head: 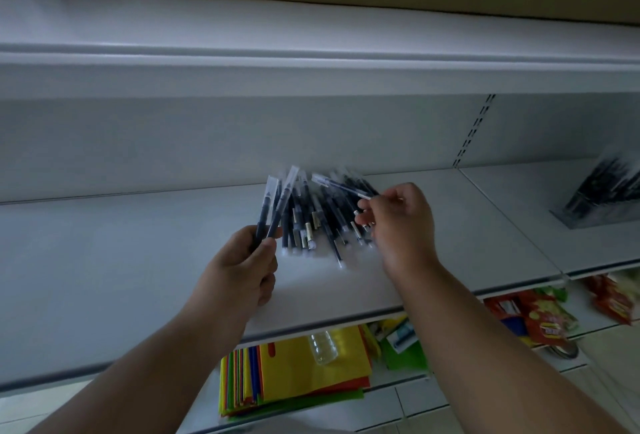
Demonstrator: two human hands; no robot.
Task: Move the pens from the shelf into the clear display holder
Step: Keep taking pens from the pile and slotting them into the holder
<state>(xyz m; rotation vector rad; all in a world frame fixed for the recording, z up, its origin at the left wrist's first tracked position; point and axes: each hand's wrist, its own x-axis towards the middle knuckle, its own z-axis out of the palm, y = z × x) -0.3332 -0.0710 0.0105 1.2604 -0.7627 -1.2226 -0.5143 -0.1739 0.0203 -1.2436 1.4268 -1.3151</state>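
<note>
Head view: slim dark pens [311, 222] in glossy clear sleeves lie heaped on the smooth white shelf [138, 260]. Left hand [242, 267] grips two; right hand [398, 222] pinches one. Clear holder [602, 198] stands far right.

Both forearms reaching forward, left hand [242, 260] gripping pens [273, 205], right hand [398, 222] seemingly pinching one pen [341, 186]

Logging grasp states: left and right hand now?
Left hand: grips two wrapped pens.
Right hand: pinches one pen above the pile.
</note>
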